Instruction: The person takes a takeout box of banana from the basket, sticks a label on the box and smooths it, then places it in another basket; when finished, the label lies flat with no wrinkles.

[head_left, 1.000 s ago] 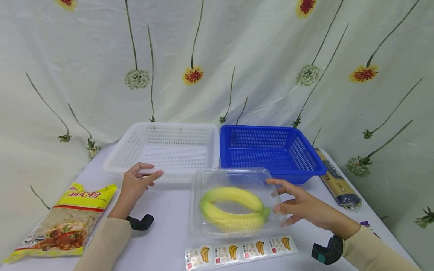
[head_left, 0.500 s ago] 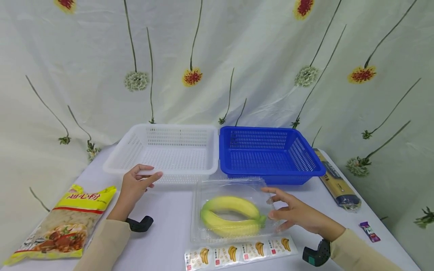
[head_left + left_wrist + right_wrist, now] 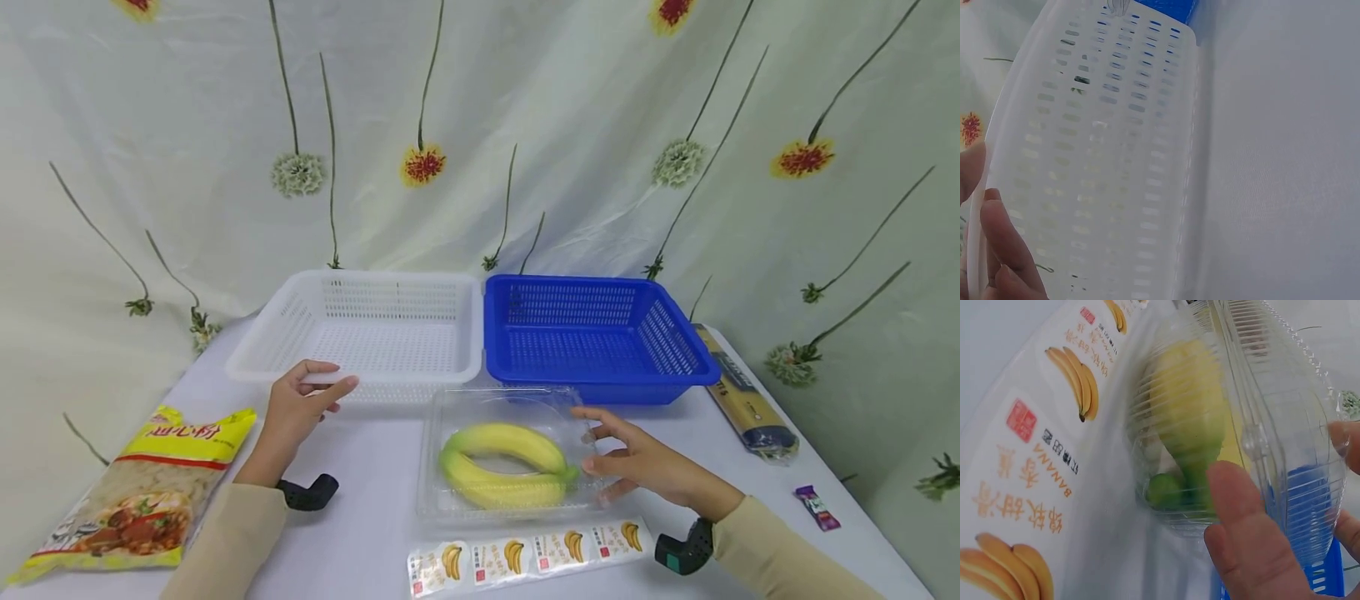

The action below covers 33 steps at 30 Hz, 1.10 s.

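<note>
My left hand (image 3: 296, 408) pinches the near rim of the white basket (image 3: 352, 382) between thumb and fingers; the left wrist view shows its slotted side wall (image 3: 1104, 156). At the right side of a clear plastic clamshell box (image 3: 431, 492), my right hand (image 3: 637, 458) holds the edge, thumb on the near side and fingers spread toward the far side. Inside the lidded box lie yellow bananas (image 3: 502, 492) with green ends. Just in front of it is a strip of banana labels (image 3: 525, 560), also large in the right wrist view.
A blue basket (image 3: 600, 393) stands beside the white one, behind the box. Left lies a yellow-topped pasta bag (image 3: 142, 492). A long brown and dark-blue packet (image 3: 746, 396) and a small purple wrapped sweet (image 3: 817, 507) lie at right.
The clamshell box has come down and nearer, away from the blue basket, then slid slightly left with my right hand on it. My left hand has stayed on the white basket's rim.
</note>
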{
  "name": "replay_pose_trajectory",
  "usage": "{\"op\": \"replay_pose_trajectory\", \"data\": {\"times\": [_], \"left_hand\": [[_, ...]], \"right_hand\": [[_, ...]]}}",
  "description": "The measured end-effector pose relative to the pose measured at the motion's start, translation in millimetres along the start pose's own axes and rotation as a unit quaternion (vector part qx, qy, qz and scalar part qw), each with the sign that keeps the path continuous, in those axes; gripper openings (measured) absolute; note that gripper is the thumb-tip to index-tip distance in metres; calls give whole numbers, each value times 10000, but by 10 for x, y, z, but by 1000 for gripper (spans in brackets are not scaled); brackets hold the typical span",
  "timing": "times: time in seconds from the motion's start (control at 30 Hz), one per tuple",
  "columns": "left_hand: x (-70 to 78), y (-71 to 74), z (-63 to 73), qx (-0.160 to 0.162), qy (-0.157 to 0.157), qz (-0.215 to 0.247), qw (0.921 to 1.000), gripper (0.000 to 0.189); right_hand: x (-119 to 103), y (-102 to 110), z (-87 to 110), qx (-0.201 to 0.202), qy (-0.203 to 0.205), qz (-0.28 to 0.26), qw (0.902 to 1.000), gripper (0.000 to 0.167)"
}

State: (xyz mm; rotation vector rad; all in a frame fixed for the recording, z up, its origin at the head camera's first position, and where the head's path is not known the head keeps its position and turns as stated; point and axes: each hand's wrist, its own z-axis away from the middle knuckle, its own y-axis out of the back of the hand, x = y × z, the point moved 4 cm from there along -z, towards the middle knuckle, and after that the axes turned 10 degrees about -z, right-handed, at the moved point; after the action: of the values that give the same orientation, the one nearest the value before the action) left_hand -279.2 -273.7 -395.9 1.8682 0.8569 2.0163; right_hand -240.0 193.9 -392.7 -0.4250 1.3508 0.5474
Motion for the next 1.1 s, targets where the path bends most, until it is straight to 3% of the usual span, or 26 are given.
{"op": "replay_pose_trajectory", "data": {"times": [0.13, 0.23, 0.37, 0.5, 0.6, 0.67, 0.73, 0.83, 0.97, 1.03, 1.1], "left_hand": [[34, -26, 31, -185, 21, -36, 9998, 68], [115, -28, 96, -476, -109, -29, 9988, 80], [245, 10, 254, -734, -318, -231, 9965, 105], [318, 65, 449, -840, -390, -931, 9913, 112], [328, 86, 605, -977, -435, -1558, 9820, 100], [292, 62, 699, -1276, -521, -1883, 9724, 82], [215, -7, 772, -1791, -695, -2074, 9592, 59], [18, -190, 869, -2829, -1275, -2003, 9293, 31], [-157, -444, 1015, -3896, -1813, -1533, 8899, 15], [-149, -541, 1110, -4255, -1849, -1174, 8781, 10], [-88, -605, 1204, -4506, -1750, -852, 8713, 8]], "right_hand": [[-11, -5, 39, 199, 141, 694, 9973, 78], [-59, -37, 87, 614, 692, 1537, 9838, 69], [-167, -165, 181, 1255, 1827, 2517, 9421, 52], [-260, -361, 252, 1478, 2820, 3000, 8992, 46], [-268, -514, 270, 1254, 3478, 2834, 8849, 46], [-245, -610, 260, 971, 3818, 2558, 8828, 42], [-212, -707, 242, 582, 4070, 2294, 8823, 36], [-159, -858, 203, -61, 4115, 2104, 8868, 30], [-72, -1065, 141, -1008, 3636, 2238, 8986, 25], [-16, -1152, 105, -1498, 3211, 2402, 9038, 24], [47, -1218, 61, -1919, 2833, 2578, 9036, 24]]}}
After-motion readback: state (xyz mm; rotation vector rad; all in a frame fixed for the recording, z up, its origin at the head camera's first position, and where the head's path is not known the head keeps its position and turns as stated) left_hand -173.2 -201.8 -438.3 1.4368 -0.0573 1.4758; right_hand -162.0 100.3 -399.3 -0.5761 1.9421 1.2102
